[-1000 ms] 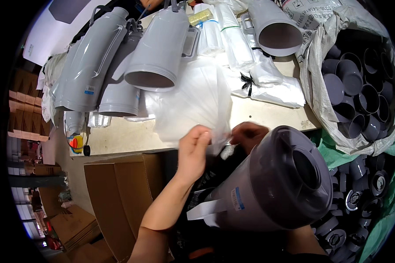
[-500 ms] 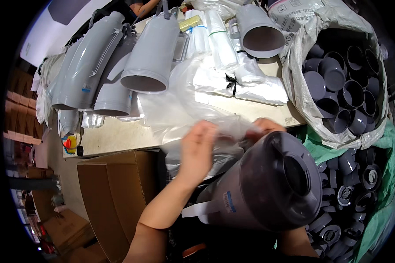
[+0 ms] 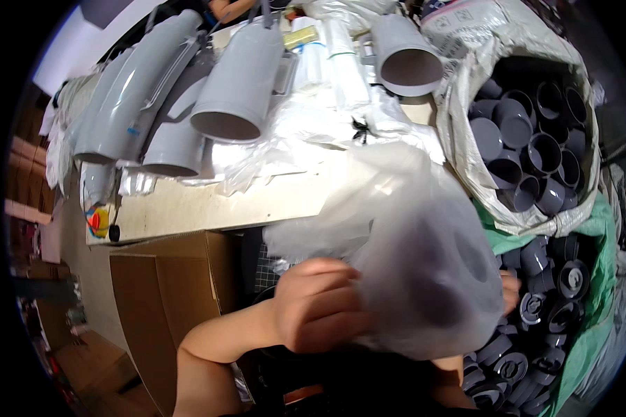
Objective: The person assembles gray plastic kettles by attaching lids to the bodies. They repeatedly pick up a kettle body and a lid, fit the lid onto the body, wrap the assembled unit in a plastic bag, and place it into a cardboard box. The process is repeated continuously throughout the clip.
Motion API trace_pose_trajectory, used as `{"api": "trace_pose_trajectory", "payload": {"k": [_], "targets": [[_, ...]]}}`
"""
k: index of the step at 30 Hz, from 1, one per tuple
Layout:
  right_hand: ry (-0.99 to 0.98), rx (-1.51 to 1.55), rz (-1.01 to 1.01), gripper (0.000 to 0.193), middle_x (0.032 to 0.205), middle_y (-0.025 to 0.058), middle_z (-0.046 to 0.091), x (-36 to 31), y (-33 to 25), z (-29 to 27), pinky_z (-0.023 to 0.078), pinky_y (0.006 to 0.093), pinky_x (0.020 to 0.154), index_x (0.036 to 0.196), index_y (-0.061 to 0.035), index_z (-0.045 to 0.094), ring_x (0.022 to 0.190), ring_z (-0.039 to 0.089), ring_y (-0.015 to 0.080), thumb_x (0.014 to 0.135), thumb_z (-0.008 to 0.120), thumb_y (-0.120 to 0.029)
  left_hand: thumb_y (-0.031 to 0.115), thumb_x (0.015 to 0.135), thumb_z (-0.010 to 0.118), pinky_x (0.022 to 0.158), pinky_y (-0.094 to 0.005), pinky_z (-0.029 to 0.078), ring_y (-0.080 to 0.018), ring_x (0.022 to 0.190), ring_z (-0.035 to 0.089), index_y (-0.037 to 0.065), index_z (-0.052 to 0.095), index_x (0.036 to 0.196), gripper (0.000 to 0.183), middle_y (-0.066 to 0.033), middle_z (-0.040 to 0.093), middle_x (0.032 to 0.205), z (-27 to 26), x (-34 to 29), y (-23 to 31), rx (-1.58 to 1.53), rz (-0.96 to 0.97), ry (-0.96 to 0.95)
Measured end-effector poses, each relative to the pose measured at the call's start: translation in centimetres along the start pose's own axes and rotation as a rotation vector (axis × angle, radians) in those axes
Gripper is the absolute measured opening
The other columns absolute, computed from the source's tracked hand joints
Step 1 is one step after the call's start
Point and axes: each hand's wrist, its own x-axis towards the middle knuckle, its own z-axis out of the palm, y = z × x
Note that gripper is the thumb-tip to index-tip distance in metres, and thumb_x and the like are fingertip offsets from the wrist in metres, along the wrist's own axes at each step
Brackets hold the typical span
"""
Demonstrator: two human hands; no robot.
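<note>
A dark grey lidded pitcher [image 3: 424, 285] stands tilted in front of me, seen blurred through a clear plastic bag [image 3: 396, 174] drawn over it. My left hand [image 3: 320, 306] is closed at the bag's left edge, fingers curled on the film. On the far side of the pitcher, only the fingers of my right hand [image 3: 510, 292] show, bent against the bag; most of that hand is hidden. The pitcher's handle and label are covered by the bag and my left hand.
Upturned grey pitcher bodies [image 3: 233, 83] line the back of the table [image 3: 167, 208], beside stacked clear bags [image 3: 348, 76]. A woven sack [image 3: 459, 139] of dark cups and a green sack [image 3: 602, 257] of dark lids stand right. An open cardboard box [image 3: 160, 292] is left.
The bag, earlier spread between both hands above the pitcher, now covers it. My left hand has come down and nearer; my right has moved right and down around the pitcher.
</note>
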Motion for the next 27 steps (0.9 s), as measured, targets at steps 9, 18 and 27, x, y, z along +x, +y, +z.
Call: {"api": "trace_pose_trajectory", "payload": {"k": [9,18,27], "targets": [[-0.613,-0.506,0.028,0.082,0.138,0.0184,0.053,-7.5,8.7,6.8,0.044,0.0445,0.109,0.147,0.0002,0.038,0.128,0.053,0.0318,0.080,0.082,-0.016,0.029,0.087,0.070,0.082,-0.0362,0.048,-0.0227,0.092,0.063,0.012,0.061,0.091,0.020,-0.0037,0.063,0.096,-2.5,-24.5,11.4,0.072,-0.679,-0.536],[-1.207,-0.117,0.789,0.066,0.129,0.0163,0.060,-12.9,13.3,24.6,0.049,0.0360,0.100,0.151,-0.0029,0.034,0.115,0.062,0.0229,0.095,0.068,-0.009,0.014,0.087,0.076,0.061,-0.0401,0.052,-0.0348,0.071,0.065,0.002,0.062,0.101,0.023,-0.0168,0.065,0.082,-0.6,-21.5,16.0,0.218,-1.184,0.063],[-0.680,-0.794,-0.145,0.052,0.114,0.0120,0.059,-0.6,10.0,27.3,0.053,0.0316,0.078,0.128,-0.0025,0.052,0.092,0.060,0.0180,0.082,0.076,0.001,0.047,0.109,0.038,0.041,-0.0274,0.031,-0.0125,0.042,0.039,0.012,0.048,0.071,0.053,-0.0009,0.042,0.053,-4.9,-33.9,6.7,-0.685,-1.406,1.373]]}}
